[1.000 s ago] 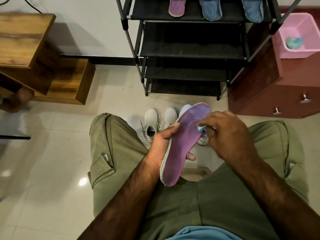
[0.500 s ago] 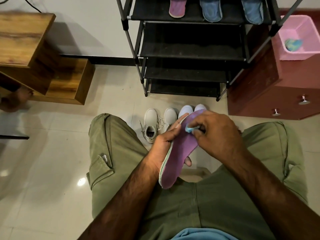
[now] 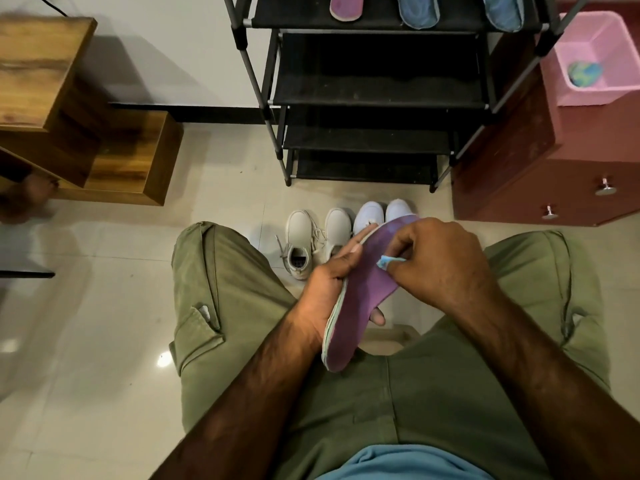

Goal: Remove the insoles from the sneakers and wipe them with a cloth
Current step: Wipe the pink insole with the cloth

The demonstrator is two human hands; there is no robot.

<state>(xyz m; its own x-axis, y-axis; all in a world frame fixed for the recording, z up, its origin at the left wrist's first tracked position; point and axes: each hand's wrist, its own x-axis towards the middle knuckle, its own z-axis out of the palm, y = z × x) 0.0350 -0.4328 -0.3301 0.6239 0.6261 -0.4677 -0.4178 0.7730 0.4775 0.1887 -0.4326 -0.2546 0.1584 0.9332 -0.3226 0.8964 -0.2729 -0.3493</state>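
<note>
My left hand (image 3: 329,282) grips a purple insole (image 3: 360,306) along its left edge, holding it tilted above my lap. My right hand (image 3: 440,261) is curled over the insole's upper half and pinches a small light-blue cloth (image 3: 389,262) against its surface; most of the cloth is hidden under the fingers. On the floor past my knees stand two pairs of sneakers: a grey laced pair (image 3: 313,240) and a white pair (image 3: 379,213), partly hidden behind the insole.
A black shoe rack (image 3: 377,95) stands ahead with one purple insole (image 3: 346,6) and two blue insoles (image 3: 419,10) on its top shelf. A pink bin (image 3: 599,64) sits on a red-brown drawer cabinet (image 3: 554,168) at right. Wooden furniture (image 3: 86,126) is at left.
My right hand has slid the cloth along the insole, from its right edge near the toe to its middle. The insole has tipped down slightly, uncovering the white sneakers' toes.
</note>
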